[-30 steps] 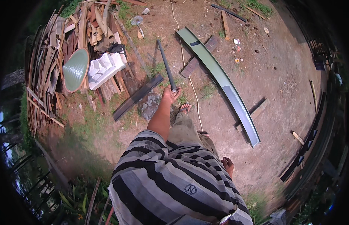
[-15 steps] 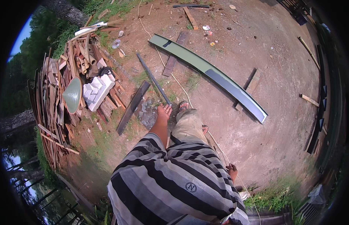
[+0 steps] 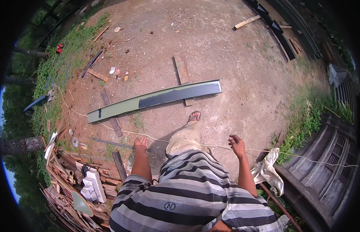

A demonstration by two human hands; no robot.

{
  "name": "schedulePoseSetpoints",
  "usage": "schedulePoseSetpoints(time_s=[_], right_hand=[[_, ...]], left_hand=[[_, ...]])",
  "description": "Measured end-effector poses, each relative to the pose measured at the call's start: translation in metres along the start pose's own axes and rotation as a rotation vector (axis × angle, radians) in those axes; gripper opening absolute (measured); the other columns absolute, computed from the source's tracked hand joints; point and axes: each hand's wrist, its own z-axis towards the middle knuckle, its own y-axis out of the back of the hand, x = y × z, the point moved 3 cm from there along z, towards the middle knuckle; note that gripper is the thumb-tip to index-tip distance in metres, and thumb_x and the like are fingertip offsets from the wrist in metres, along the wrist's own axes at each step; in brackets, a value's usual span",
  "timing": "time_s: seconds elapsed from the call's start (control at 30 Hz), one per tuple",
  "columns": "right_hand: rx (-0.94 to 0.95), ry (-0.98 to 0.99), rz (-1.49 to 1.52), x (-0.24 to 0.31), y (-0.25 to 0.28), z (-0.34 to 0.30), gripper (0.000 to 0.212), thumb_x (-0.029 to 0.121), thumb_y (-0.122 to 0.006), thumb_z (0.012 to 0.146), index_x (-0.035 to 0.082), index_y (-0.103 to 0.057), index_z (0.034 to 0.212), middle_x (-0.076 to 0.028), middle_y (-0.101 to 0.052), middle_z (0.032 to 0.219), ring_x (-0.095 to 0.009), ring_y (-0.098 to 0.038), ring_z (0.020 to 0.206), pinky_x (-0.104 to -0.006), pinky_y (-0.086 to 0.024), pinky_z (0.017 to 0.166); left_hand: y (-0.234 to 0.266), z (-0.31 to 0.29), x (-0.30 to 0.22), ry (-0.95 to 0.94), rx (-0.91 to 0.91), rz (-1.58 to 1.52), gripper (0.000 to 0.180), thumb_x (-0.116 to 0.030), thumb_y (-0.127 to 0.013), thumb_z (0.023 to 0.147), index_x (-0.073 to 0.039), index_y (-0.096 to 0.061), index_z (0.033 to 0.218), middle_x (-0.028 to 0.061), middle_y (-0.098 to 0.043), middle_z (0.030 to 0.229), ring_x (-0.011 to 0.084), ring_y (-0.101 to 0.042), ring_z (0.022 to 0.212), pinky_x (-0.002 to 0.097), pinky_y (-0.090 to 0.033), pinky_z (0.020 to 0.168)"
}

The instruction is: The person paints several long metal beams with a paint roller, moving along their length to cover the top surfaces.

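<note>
Thin, dark grey, straight pipe (image 3: 114, 143): it lies in the left part of the frame, a bit below the middle. Its near end peeks out just right of the left wrist.
Left hand (image 3: 141, 143): it is over the pipe in the picture. The fingers look loose and spread, with no clear grip. Whether the skin touches the pipe, one cannot tell.
Right hand (image 3: 236, 144): it is right of the middle of the frame, well apart from the pipe. Its fingers are half bent. No big thing is in it, but one cannot tell about something tiny.
Step now: it seems to be a loose moment by the pipe, with no firm hold on anything.
Next move: to get a good hold, the left fingers would need to close round the pipe. The feet would need to keep off the long, thin, cream cord (image 3: 216, 146).
Long green metal beam with a dark grey-blue part (image 3: 156, 101): it is in the middle of the frame, on top of two pieces of wood, a brown one (image 3: 182, 69) and a dark reddish one (image 3: 115, 125). Neither hand is on it.
Messy pile of brown wood strips (image 3: 60, 181): lower left.
</note>
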Motion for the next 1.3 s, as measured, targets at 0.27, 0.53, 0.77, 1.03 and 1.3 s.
schedulePoseSetpoints(time_s=[0.27,0.53,0.77,1.03,1.3], right_hand=[[-0.208,-0.282,0.151,-0.075,0.094,0.041,0.031,0.028,-0.069,0.095,0.004,-0.075,0.114,-0.017,-0.076,0.086,-0.022,-0.075,0.074,-0.0376,-0.059,0.075],[-0.546,-0.856,0.639,-0.204,0.152,0.028,0.021,0.02,-0.066,0.098,0.0,-0.072,0.104,-0.012,-0.073,0.081,-0.022,-0.071,0.063,-0.0372,-0.057,0.051],[-0.336,-0.877,0.635,-0.214,0.292,0.121,0.02,0.018,-0.065,0.096,0.0,-0.072,0.102,-0.016,-0.073,0.082,-0.028,-0.072,0.066,-0.042,-0.058,0.053],[-0.634,-0.623,0.703,-0.262,0.61,0.33,0.025,0.02,-0.065,0.099,0.001,-0.07,0.113,-0.014,-0.076,0.091,-0.021,-0.073,0.068,-0.033,-0.056,0.053],[-0.71,-0.292,0.486,-0.262,0.942,0.581,0.025,0.02,-0.064,0.101,0.001,-0.07,0.116,-0.013,-0.077,0.092,-0.019,-0.073,0.07,-0.0336,-0.056,0.056]], left_hand=[[-0.262,-0.025,0.001,-0.036,0.101,0.406,0.046,-0.032,-0.044,0.104,-0.01,-0.042,0.144,0.0171,-0.066,0.133,0.0348,-0.069,0.114,0.0471,-0.058,0.094],[-0.643,-0.144,0.149,-0.084,0.509,0.865,0.049,-0.026,-0.046,0.105,-0.006,-0.04,0.15,0.0207,-0.066,0.134,0.0366,-0.07,0.112,0.0454,-0.058,0.091],[-0.886,-0.277,0.343,-0.101,0.75,1.156,0.047,-0.028,-0.049,0.107,-0.008,-0.042,0.149,0.0184,-0.067,0.13,0.0339,-0.069,0.111,0.0447,-0.057,0.09],[-1.076,-0.388,0.498,-0.306,0.802,1.697,0.035,-0.025,-0.052,0.105,-0.008,-0.058,0.135,0.0119,-0.073,0.107,0.0244,-0.07,0.087,0.0434,-0.055,0.078],[-1.245,-0.382,0.614,-0.278,0.611,1.754,0.03,-0.022,-0.053,0.103,-0.006,-0.061,0.127,0.0149,-0.073,0.107,0.029,-0.071,0.084,0.0453,-0.055,0.073]])
